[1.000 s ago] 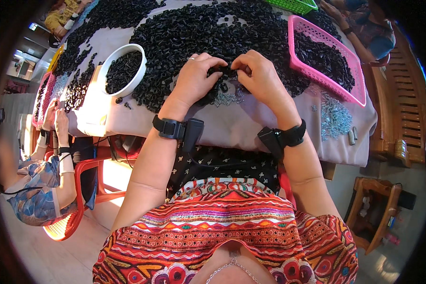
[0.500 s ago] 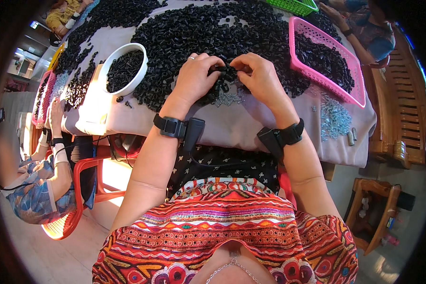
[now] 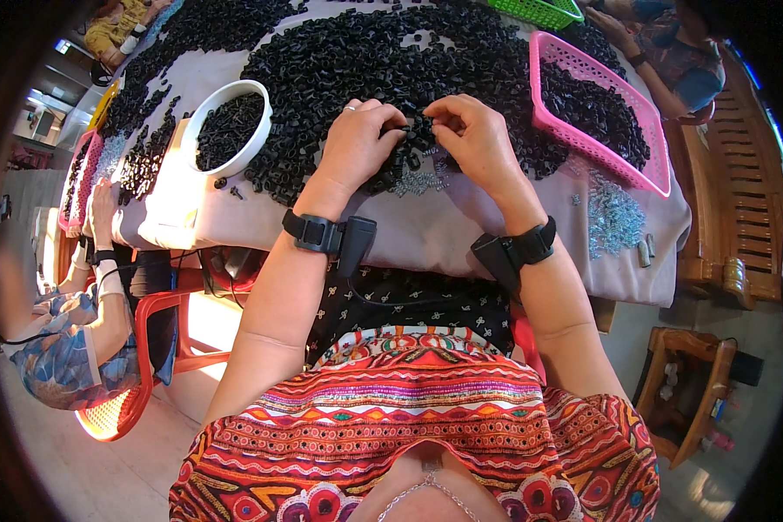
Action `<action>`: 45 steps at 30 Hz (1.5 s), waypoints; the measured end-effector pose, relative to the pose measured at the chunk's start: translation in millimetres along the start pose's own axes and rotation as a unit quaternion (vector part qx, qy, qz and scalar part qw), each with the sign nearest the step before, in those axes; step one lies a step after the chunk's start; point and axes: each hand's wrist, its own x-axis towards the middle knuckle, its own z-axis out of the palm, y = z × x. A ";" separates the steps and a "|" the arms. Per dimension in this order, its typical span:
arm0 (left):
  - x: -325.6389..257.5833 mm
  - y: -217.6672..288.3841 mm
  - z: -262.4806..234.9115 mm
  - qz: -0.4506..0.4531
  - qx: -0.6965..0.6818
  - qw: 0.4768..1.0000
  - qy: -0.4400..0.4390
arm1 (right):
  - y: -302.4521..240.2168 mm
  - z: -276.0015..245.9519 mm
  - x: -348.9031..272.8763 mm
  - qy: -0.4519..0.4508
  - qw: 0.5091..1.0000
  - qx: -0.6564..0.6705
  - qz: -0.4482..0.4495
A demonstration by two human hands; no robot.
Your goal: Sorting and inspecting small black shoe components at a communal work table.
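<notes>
A broad heap of small black plastic parts (image 3: 339, 74) covers the table in front of me. Over its near side, my left hand (image 3: 365, 139) pinches a small black plastic part between thumb and forefinger. Facing it, a short gap away, my right hand (image 3: 471, 135) has its thumb and forefinger curled toward each other; what lies between them is too small to make out. Below the fingertips, small silvery metal pieces (image 3: 419, 182) lie at the heap's near edge. Both wrists carry black strapped devices.
At left stands a white bowl (image 3: 265, 130) of dark little parts. A pink basket (image 3: 548, 130) of black parts is at right, near a pile of silvery pieces (image 3: 616, 222). A green basket (image 3: 548, 10) sits farther back. Other people work at the left and far right.
My hands have drawn slightly apart, widening the gap between their fingertips. The forearms, bowl and baskets stay where they were.
</notes>
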 end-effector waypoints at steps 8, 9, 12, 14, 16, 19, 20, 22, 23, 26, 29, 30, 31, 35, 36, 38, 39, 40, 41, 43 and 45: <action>1.8 6.6 1.0 -0.053 -0.243 0.968 0.026 | -2.0 2.5 1.7 0.032 0.995 0.092 0.011; 1.7 10.6 -0.1 -0.103 -0.356 0.929 -0.009 | -1.1 3.4 1.8 0.034 0.989 0.144 0.018; 2.2 11.7 -3.6 -0.086 -0.377 0.920 -0.060 | -1.6 8.2 2.0 0.050 0.971 0.231 0.022; 1.1 12.9 -5.2 -0.079 -0.375 0.921 -0.063 | -2.8 8.8 2.4 0.053 0.974 0.221 0.022; -0.9 15.6 -5.2 -0.073 -0.374 0.922 -0.065 | -4.1 8.5 2.6 0.055 0.976 0.212 0.021; -0.9 21.1 -2.8 -0.087 -0.448 0.888 -0.055 | -6.5 6.6 1.0 0.048 0.986 0.159 0.012; -0.2 21.2 -6.4 -0.097 -0.438 0.892 -0.062 | -10.1 7.1 0.3 0.043 0.984 0.170 0.012; 0.4 18.7 -7.5 -0.107 -0.427 0.895 -0.069 | -11.1 7.9 0.0 0.038 0.983 0.182 0.011; 2.1 16.4 -5.4 -0.106 -0.438 0.891 -0.049 | -9.0 8.0 0.2 0.045 0.984 0.171 0.008; 2.6 11.0 -3.7 -0.068 -0.378 0.923 0.009 | -4.3 9.4 0.6 0.050 0.985 0.167 0.005; 2.5 13.0 -5.1 -0.065 -0.361 0.930 0.034 | -1.9 11.2 0.9 0.047 0.983 0.178 0.008; 2.7 14.4 -5.7 -0.097 -0.417 0.903 0.021 | -1.7 11.5 1.1 0.045 0.982 0.183 0.009; 2.7 14.2 -5.5 -0.097 -0.417 0.903 0.022 | -1.7 11.5 1.2 0.045 0.982 0.183 0.009; 2.9 13.7 -6.4 -0.106 -0.477 0.872 -0.014 | -2.5 12.4 1.7 0.042 0.976 0.213 0.013; 3.3 13.8 -6.6 -0.111 -0.483 0.868 -0.020 | -2.3 12.4 1.8 0.041 0.974 0.224 0.012; 2.3 13.4 -6.0 -0.111 -0.479 0.870 -0.043 | -2.8 10.7 2.0 0.040 0.976 0.212 0.012; 1.6 13.1 -5.9 -0.110 -0.474 0.871 -0.066 | -3.1 10.3 2.0 0.039 0.979 0.200 0.013; 1.3 12.4 -6.2 -0.110 -0.474 0.871 -0.066 | -2.8 10.6 2.1 0.039 0.979 0.200 0.013; 1.5 13.0 -7.4 -0.115 -0.482 0.866 -0.073 | -2.4 10.6 2.1 0.041 0.980 0.197 0.008; 1.0 14.1 -6.8 -0.119 -0.490 0.860 -0.081 | -2.9 10.8 0.9 0.043 0.980 0.193 0.005; 0.1 15.7 -5.0 -0.122 -0.466 0.871 -0.099 | -7.6 11.1 -0.7 0.047 0.979 0.199 0.013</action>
